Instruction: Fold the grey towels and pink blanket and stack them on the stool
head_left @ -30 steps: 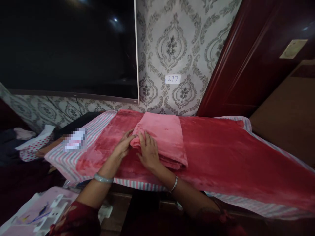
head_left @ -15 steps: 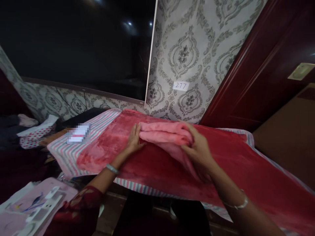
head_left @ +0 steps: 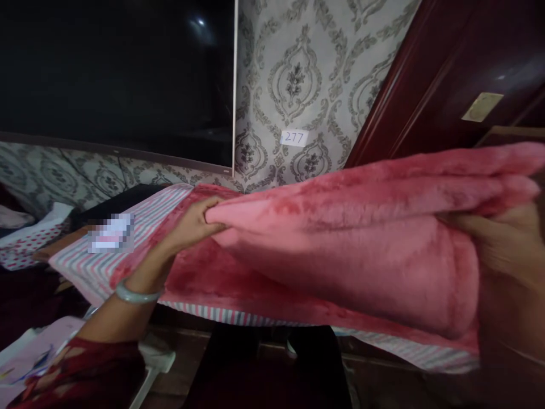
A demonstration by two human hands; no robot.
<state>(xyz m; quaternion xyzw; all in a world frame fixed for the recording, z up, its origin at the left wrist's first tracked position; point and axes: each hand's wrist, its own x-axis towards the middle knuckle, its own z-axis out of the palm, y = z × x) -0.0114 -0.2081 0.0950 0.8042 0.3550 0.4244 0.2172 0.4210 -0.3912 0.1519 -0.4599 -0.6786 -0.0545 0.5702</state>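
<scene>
A long pink plush cloth (head_left: 353, 250), folded lengthwise at its top, is stretched between both hands. My left hand (head_left: 193, 224) is closed on its left end, thumb below and fingers above. At the far right my right hand (head_left: 506, 255) grips the other end under the top fold; it is smeared by motion, and its fingertips are hidden by the cloth. Below hangs the cloth's lower part, in front of a red plush blanket (head_left: 191, 278) with grey, white and pink stripes along its edge.
A large dark television (head_left: 110, 74) hangs on the patterned wall, beside a paper label (head_left: 294, 137) reading 277. At the left, a blurred-out white item (head_left: 111, 233) lies on the striped edge. Dark red wooden panelling (head_left: 426, 85) rises at the right.
My right hand has moved right, drawing the folded pink cloth out long and lifting it. My left hand has shifted left and now grips the cloth's end. The view has turned slightly right.
</scene>
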